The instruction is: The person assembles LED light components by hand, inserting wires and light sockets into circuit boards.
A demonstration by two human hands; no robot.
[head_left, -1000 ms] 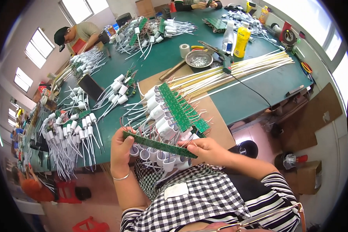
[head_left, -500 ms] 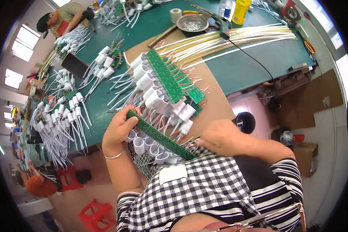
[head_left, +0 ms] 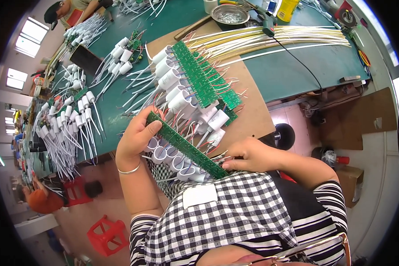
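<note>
My left hand (head_left: 138,135) grips the upper left end of a long green circuit board strip (head_left: 187,147), thumb on its face. The strip slants down to the right in front of my checked apron (head_left: 235,199). White cylindrical housings (head_left: 177,163) hang along its near side, with wires along the far side. Beside the strip's lower right end, my right hand (head_left: 251,155) has its fingers closed near some thin wires; what they pinch is hidden. Just beyond lie stacked green circuit boards (head_left: 195,73) with white cylinders (head_left: 167,81) and red and white wires.
A brown sheet (head_left: 252,108) lies on the green table (head_left: 297,73). Farther back are long white and yellow strips (head_left: 297,37), a metal bowl (head_left: 229,16) and a corded tool (head_left: 267,25). Heaps of white wired cylinders (head_left: 66,124) cover the left side. A person (head_left: 75,11) works at far left.
My right hand has moved slightly left, up to the strip's lower end, and its fingers have turned toward the wires there. My left hand keeps its grip. The whole view has shifted slightly.
</note>
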